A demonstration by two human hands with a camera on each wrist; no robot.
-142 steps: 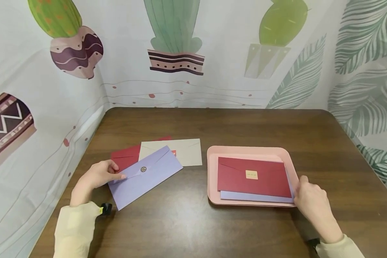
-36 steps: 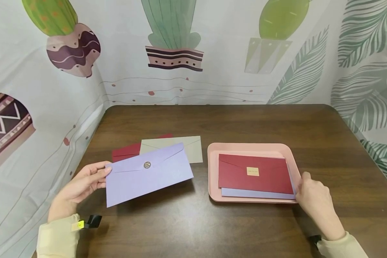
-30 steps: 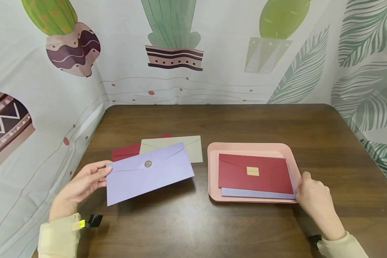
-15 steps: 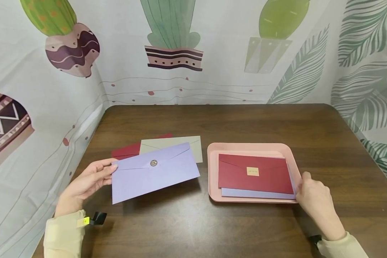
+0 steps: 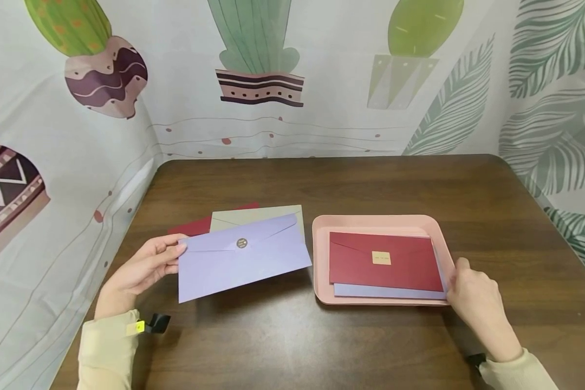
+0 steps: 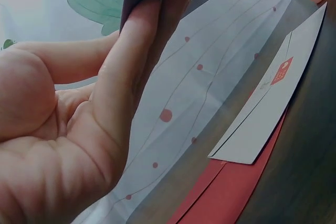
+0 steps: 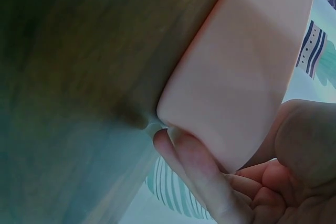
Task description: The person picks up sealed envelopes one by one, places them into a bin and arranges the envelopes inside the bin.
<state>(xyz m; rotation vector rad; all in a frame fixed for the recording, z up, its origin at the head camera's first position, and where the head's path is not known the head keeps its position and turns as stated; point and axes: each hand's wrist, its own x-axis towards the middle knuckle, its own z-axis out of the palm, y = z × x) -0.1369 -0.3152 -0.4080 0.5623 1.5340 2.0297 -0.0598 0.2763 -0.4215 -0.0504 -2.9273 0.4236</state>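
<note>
In the head view my left hand (image 5: 143, 271) pinches a lavender envelope (image 5: 244, 268) by its left edge, thumb in front. The envelope is raised and tilted, its round dark seal facing me. Behind it, partly covered, a cream envelope (image 5: 234, 216) overlaps a red envelope (image 5: 192, 226) on the table; the left wrist view shows the cream one's red seal. My right hand (image 5: 475, 303) grips the right front corner of a pink tray (image 5: 322, 271). Inside the tray a dark red envelope (image 5: 356, 271) with a gold square label lies over another lavender envelope (image 5: 385, 291).
Everything stands on a dark brown wooden table (image 5: 283, 346). A white cloth (image 5: 336, 130) printed with cacti and leaves hangs behind it and along the sides. The raised envelope's right corner is close to the tray's left wall.
My left hand took the lavender envelope from atop the pile, lifted and tilted it, then shifted it right toward the tray. The right hand has kept its grip on the tray corner.
</note>
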